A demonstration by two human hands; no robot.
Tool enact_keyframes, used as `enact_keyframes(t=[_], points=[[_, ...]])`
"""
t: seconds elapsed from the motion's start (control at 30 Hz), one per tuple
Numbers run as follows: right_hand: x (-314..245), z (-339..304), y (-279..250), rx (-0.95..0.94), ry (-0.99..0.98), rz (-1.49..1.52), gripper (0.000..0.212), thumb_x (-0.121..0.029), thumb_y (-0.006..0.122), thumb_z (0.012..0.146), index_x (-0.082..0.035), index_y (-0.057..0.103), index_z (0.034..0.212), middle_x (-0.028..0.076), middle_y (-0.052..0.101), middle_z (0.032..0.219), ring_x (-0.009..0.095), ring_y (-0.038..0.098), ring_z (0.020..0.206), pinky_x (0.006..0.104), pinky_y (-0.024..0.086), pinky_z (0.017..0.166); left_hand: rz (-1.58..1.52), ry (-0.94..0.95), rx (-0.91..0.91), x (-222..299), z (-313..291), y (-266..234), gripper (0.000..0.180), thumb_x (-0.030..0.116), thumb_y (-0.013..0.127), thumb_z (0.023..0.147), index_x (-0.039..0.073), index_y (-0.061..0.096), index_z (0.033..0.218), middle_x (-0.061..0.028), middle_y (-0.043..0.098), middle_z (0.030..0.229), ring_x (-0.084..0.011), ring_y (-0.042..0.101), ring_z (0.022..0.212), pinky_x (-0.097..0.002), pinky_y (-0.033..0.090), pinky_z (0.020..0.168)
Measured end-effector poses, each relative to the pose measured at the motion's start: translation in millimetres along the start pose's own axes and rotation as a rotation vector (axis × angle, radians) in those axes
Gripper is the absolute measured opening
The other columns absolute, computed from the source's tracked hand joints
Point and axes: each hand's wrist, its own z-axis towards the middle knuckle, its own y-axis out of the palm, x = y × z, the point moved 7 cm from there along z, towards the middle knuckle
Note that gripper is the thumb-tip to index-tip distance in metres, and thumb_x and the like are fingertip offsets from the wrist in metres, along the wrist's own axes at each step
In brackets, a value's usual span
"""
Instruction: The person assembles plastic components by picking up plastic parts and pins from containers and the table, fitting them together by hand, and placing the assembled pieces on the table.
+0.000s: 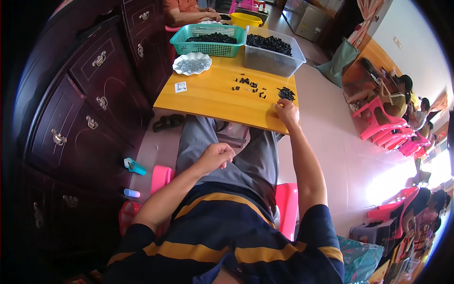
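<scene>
Right hand [286,110] rests at the near right edge of the yellow desk [208,97], fingers curled together, touching or just short of the black pile [286,93]; whether its grip has pinched a piece I cannot tell. The pile lies just beyond the fingertips, away from the body, with loose black bits [250,86] scattered to its left. Left hand [216,156] sits fisted over the lap, well apart from the desk, holding nothing visible, so the right is nearer.

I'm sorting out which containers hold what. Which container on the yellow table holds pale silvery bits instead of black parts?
The white scalloped dish, at the table's left side. The green basket and clear plastic bin behind it both hold black parts.
</scene>
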Motion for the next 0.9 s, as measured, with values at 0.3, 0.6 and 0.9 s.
enact_keyframes(t=[0.3, 0.6, 0.9], points=[[-32.0, -86.9, -21.9, -0.338, 0.049, 0.602, 0.023, -0.022, 0.065, 0.09, 0.0, 0.07, 0.084, 0.004, 0.065, 0.068, 0.009, 0.061, 0.062, 0.0251, 0.048, 0.057, -0.007, 0.07, 0.035, 3.0, -4.0, -4.6, 0.011, 0.013, 0.062, 0.096, 0.004, 0.065, 0.093, -0.0006, 0.063, 0.078, -0.0048, 0.053, 0.058, -0.0196, 0.043, 0.052], [-51.4, -124.4, 13.9, -0.656, -0.033, 0.647, 0.022, -0.022, 0.065, 0.094, -0.001, 0.066, 0.085, -0.001, 0.06, 0.069, 0.008, 0.057, 0.063, 0.0251, 0.048, 0.06, 0.01, 0.065, 0.059, 8.5, -5.5, -5.4, 0.009, 0.011, 0.06, 0.094, 0.003, 0.064, 0.09, -0.0008, 0.063, 0.076, -0.0059, 0.053, 0.058, -0.0201, 0.043, 0.052], [-86.8, -177.9, 42.5, -1.161, 0.049, 0.811, 0.029, -0.034, 0.061, 0.1, -0.007, 0.067, 0.091, -0.003, 0.06, 0.074, 0.006, 0.056, 0.065, 0.0206, 0.045, 0.059, 0.11, 0.265, 0.093, 25.7, -11.6, -0.3, 0.006, 0.008, 0.064, 0.094, 0.002, 0.064, 0.093, 0.0014, 0.061, 0.074, -0.0044, 0.054, 0.06, -0.0208, 0.045, 0.053]])
